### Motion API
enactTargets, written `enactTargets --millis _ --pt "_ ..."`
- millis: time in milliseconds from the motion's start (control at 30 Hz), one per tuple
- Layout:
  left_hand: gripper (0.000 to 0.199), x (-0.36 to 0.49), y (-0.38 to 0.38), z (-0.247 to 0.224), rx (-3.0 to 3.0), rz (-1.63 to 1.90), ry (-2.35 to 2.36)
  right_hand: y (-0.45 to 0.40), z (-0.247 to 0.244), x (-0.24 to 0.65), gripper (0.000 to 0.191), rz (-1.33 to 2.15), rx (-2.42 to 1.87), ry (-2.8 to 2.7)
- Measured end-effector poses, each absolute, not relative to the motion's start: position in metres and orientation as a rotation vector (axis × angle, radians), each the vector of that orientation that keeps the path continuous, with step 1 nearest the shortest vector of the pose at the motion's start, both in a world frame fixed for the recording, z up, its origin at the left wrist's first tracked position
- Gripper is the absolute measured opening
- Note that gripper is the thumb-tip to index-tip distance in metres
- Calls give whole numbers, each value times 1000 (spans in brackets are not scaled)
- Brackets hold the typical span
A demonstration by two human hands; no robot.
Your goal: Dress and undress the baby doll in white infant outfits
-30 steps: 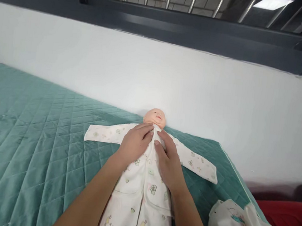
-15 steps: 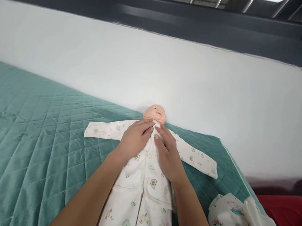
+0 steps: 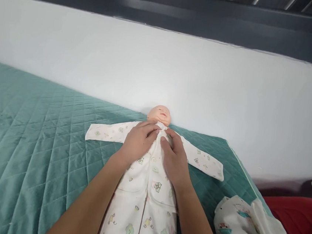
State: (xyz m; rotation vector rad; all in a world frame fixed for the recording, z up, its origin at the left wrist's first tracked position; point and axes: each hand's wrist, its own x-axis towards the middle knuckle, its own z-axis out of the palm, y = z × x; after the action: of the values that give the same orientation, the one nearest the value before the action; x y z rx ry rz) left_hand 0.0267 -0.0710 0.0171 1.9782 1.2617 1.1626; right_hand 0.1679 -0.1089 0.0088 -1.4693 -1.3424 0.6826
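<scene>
A baby doll lies on its back, its bald head toward the wall. It wears a white long-sleeved baby jacket with green and animal prints, sleeves spread to both sides. Matching pants cover the legs. My left hand rests on the chest, its fingers closed on the jacket at the collar. Opposite it, my right hand has thumb and fingers on the other front edge just below the neck. The fabric beneath the fingertips is hidden.
The doll lies on a green quilted bedspread against a white wall. A crumpled white printed cloth is at the lower right, beside something red. Above runs a dark window frame with metal bars.
My right hand's fingers have shifted slightly at the collar, and more of the neckline shows. My left hand stays nearly in place. The view has tilted down slightly.
</scene>
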Motion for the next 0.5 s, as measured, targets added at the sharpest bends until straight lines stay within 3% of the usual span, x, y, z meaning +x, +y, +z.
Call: enactTargets --millis 500 --pt "23 11 -77 32 1765 1004 989 -110 4 168 22 709 -1317 -1250"
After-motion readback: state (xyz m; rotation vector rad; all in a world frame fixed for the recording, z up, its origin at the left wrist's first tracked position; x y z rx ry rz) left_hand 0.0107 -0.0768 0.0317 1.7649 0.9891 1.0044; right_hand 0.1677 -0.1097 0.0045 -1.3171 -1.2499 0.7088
